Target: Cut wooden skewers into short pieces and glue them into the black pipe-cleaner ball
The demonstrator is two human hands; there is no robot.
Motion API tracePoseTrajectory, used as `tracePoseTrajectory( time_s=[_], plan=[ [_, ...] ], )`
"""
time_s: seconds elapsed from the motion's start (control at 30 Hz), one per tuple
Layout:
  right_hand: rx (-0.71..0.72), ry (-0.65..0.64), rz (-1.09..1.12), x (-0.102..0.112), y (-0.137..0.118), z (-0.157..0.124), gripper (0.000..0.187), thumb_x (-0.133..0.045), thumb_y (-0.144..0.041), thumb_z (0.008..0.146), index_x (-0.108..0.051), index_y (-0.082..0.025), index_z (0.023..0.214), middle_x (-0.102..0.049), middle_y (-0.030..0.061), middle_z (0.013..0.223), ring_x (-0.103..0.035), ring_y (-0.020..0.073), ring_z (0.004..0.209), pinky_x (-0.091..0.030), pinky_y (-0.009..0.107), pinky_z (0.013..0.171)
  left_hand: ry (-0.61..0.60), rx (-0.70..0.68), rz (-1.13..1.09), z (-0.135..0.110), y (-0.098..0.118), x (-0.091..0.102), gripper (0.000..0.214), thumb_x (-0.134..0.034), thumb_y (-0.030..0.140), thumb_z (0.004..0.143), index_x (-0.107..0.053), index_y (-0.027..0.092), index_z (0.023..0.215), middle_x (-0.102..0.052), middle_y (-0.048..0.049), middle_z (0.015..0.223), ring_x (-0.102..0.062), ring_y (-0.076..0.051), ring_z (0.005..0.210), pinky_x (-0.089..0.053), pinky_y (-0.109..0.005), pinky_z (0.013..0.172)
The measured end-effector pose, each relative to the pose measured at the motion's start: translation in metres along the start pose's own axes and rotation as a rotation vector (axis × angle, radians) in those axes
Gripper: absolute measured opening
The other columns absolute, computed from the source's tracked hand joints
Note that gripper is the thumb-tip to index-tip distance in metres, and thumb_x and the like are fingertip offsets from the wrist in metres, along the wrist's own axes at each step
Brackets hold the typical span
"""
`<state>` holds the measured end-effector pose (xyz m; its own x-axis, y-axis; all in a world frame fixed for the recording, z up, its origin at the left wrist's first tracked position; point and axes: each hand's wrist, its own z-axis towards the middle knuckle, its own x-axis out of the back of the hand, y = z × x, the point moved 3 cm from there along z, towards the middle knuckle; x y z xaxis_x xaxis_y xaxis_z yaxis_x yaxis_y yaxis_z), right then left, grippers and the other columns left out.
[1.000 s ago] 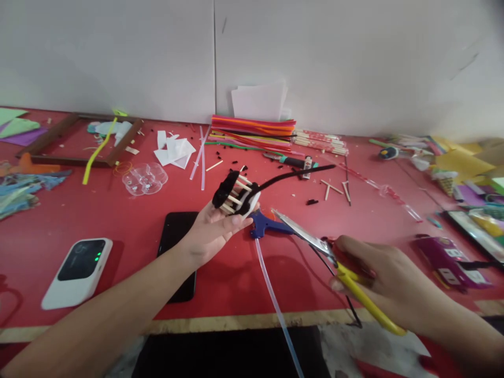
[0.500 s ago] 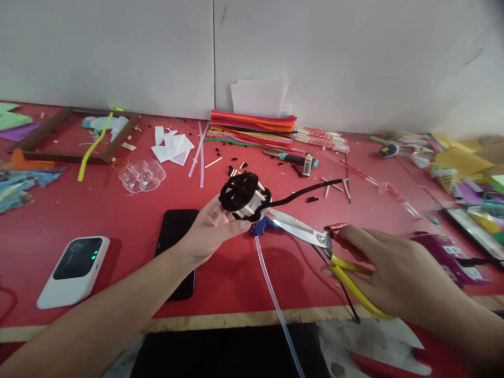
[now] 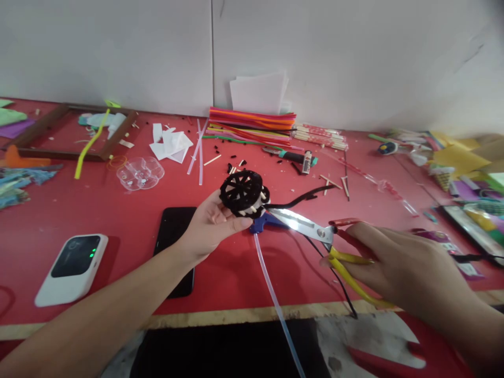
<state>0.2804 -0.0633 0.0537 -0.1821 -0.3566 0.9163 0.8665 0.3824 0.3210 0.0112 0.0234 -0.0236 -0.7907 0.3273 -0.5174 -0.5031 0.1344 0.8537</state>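
Observation:
My left hand point(image 3: 210, 226) grips a small wheel point(image 3: 243, 193) made of black pipe cleaner and short wooden sticks, held above the red table point(image 3: 118, 231). A loose black pipe-cleaner tail point(image 3: 301, 198) runs off the wheel to the right. My right hand point(image 3: 397, 262) is closed on the yellow and red handles of a pair of scissors point(image 3: 311, 228). The scissor blades point left, their tips right beside the wheel where the tail leaves it.
A blue glue gun point(image 3: 264, 223) and a clear tube point(image 3: 271, 294) lie under the wheel. Nearby: a black phone point(image 3: 175, 247), a white device point(image 3: 71, 269), a clear plastic dish point(image 3: 139, 173), stacked coloured foam sheets point(image 3: 252, 126), a wooden frame point(image 3: 59, 134), and craft clutter at right point(image 3: 464, 178).
My left hand turned the wheel so its black face points up and lowered it slightly. My right hand brought the scissors left, up to the base of the pipe-cleaner tail.

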Motion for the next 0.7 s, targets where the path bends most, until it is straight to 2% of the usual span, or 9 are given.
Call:
tracePoseTrajectory(
  time_s=[0.13, 0.23, 0.37, 0.43, 0.5, 0.7],
  plan=[
    [-0.002, 0.008, 0.027, -0.002, -0.001, 0.000, 0.046, -0.038, -0.059, 0.096, -0.060, -0.018, 0.094, -0.068, 0.0047, 0.063, -0.064, 0.0223, 0.047, -0.034, 0.030, 0.043, 0.019, -0.006, 0.011, 0.000, -0.001, 0.001, 0.037, -0.086, 0.014, 0.067, -0.072, 0.025, 0.099, -0.075, -0.0014, 0.106, -0.067, -0.021, 0.105, -0.049, -0.041, 0.102],
    [-0.040, -0.031, 0.117, -0.004, -0.003, 0.001, 0.043, -0.040, -0.058, 0.096, -0.059, -0.020, 0.089, -0.060, 0.0001, 0.053, -0.057, 0.0185, 0.043, -0.032, 0.027, 0.043, 0.028, -0.004, 0.002, 0.001, -0.001, 0.000, 0.034, -0.086, 0.015, 0.067, -0.072, 0.026, 0.097, -0.075, -0.0003, 0.105, -0.067, -0.020, 0.105, -0.047, -0.042, 0.104],
    [-0.181, -0.201, 0.372, -0.012, -0.006, -0.003, 0.044, -0.058, -0.065, 0.083, -0.050, -0.023, 0.074, -0.047, -0.0053, 0.049, -0.035, 0.0106, 0.042, -0.028, 0.023, 0.042, 0.021, -0.017, 0.003, 0.002, -0.001, 0.001, 0.032, -0.085, 0.014, 0.069, -0.072, 0.027, 0.097, -0.074, 0.0008, 0.106, -0.067, -0.019, 0.106, -0.047, -0.040, 0.105],
    [-0.235, -0.294, 0.484, -0.017, -0.009, -0.005, 0.046, -0.063, -0.065, 0.080, -0.044, -0.024, 0.070, -0.043, -0.0070, 0.050, -0.030, 0.0098, 0.046, -0.028, 0.022, 0.043, 0.027, -0.036, 0.012, 0.002, -0.001, 0.001, 0.034, -0.084, 0.014, 0.070, -0.072, 0.027, 0.099, -0.074, 0.0005, 0.108, -0.066, -0.019, 0.108, -0.047, -0.039, 0.105],
    [-0.263, -0.334, 0.529, -0.019, -0.013, -0.005, 0.046, -0.062, -0.064, 0.081, -0.041, -0.024, 0.070, -0.041, -0.0075, 0.051, -0.029, 0.0098, 0.048, -0.028, 0.021, 0.044, 0.033, -0.054, 0.020, 0.001, -0.002, 0.002, 0.035, -0.084, 0.014, 0.070, -0.072, 0.027, 0.100, -0.074, 0.0007, 0.109, -0.066, -0.019, 0.108, -0.046, -0.039, 0.105],
    [-0.273, -0.282, 0.510, -0.017, -0.020, -0.001, 0.046, -0.058, -0.064, 0.082, -0.036, -0.025, 0.070, -0.039, -0.0075, 0.051, -0.032, 0.0101, 0.044, -0.025, 0.023, 0.044, 0.052, -0.058, 0.019, -0.001, -0.003, 0.001, 0.034, -0.084, 0.014, 0.069, -0.071, 0.027, 0.098, -0.075, 0.0008, 0.100, -0.068, -0.018, 0.100, -0.048, -0.039, 0.102]
  ],
)
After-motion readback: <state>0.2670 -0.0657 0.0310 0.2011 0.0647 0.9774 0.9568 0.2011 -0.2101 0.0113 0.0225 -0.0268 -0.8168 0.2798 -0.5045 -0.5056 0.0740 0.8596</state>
